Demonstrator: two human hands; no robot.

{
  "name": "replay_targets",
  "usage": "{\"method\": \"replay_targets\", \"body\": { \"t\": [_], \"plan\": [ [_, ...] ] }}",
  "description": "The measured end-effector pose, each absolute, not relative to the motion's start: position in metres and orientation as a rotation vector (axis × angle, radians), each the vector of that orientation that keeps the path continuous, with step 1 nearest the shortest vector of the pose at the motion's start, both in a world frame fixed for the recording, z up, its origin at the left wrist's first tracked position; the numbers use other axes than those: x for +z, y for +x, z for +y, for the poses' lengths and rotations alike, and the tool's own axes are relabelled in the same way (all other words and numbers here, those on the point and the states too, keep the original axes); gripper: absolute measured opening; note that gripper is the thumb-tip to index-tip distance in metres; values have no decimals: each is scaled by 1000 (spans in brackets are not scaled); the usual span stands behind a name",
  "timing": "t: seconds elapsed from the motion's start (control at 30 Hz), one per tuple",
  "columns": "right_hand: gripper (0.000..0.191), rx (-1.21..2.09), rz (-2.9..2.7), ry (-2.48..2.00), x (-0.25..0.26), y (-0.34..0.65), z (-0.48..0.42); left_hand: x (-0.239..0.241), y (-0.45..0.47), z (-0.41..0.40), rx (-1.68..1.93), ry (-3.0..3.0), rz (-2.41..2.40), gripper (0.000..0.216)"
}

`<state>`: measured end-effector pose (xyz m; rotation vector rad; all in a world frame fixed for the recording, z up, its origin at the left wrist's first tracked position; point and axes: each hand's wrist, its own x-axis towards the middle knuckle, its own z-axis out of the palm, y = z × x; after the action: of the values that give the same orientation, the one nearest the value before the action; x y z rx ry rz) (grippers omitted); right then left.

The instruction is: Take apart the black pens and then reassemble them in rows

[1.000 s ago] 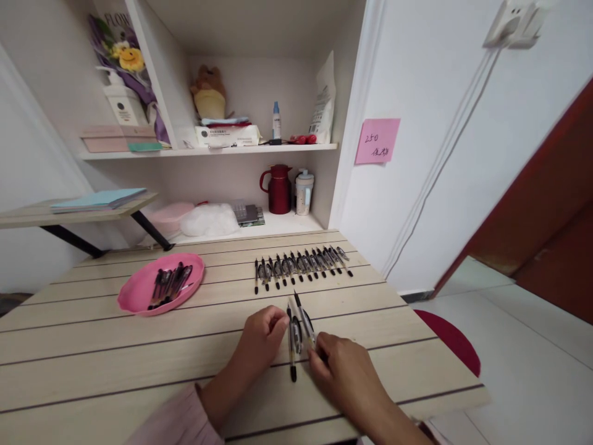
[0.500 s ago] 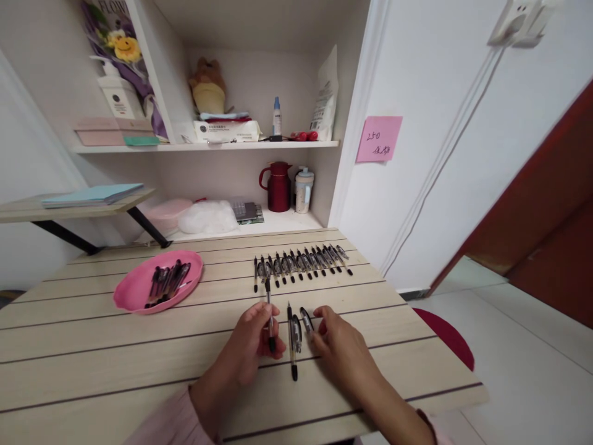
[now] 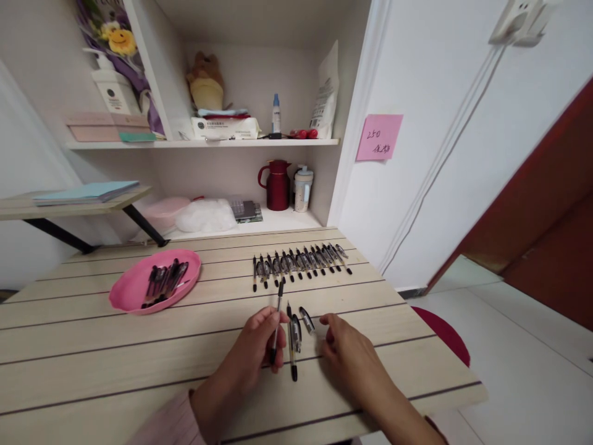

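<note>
My left hand [image 3: 254, 343] pinches an uncapped gel pen [image 3: 280, 303] between thumb and fingers, its dark tip end pointing up and away. Beside it on the table lies another uncapped gel pen [image 3: 293, 361], with a dark pen cap [image 3: 297, 334] along its right side. A second, loose pen cap [image 3: 306, 320] rests a little farther right. Just right of that cap, my right hand [image 3: 349, 358] hovers low over the table, fingers bent and apart, holding nothing. Farther back, several pens with caps beside them [image 3: 301, 264] form a long row.
On the left stands a pink tray [image 3: 121, 303] with several pens [image 3: 162, 283] in it. Behind the table, a shelf holds a red jug [image 3: 278, 186] and a pale cup [image 3: 302, 190]. A small raised stand [image 3: 134, 196] carries blue paper at the left.
My right hand has drawn back from the loose cap, which now lies free on the table. My left hand has shifted slightly right, tilting its pen to the right.
</note>
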<state>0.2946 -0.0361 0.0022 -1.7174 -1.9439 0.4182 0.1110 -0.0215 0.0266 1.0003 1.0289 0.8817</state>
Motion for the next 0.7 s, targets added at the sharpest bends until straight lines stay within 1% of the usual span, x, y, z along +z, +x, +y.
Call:
{"method": "replay_targets", "body": {
  "t": [0.07,0.13,0.17,0.23,0.3,0.43,0.7],
  "plan": [
    [19,543,-1827,-1580,9,302,-29,28,112,-23,865,1066,1043,25],
    [13,763,-1609,-1419,19,305,-16,28,115,-24,863,1116,1054,25],
    [13,892,-1463,-1342,23,305,-8,28,116,-25,864,1126,1059,26],
    [19,1108,-1184,-1194,32,303,6,27,118,-27,870,1131,1073,26],
    [26,1247,-1015,-1063,37,298,17,27,119,-28,872,1138,1085,28],
    [31,1369,-927,-929,40,288,27,26,119,-28,882,1168,1082,29],
    [27,1447,-938,-900,34,285,26,28,119,-26,866,1133,1107,27]
  ]
}}
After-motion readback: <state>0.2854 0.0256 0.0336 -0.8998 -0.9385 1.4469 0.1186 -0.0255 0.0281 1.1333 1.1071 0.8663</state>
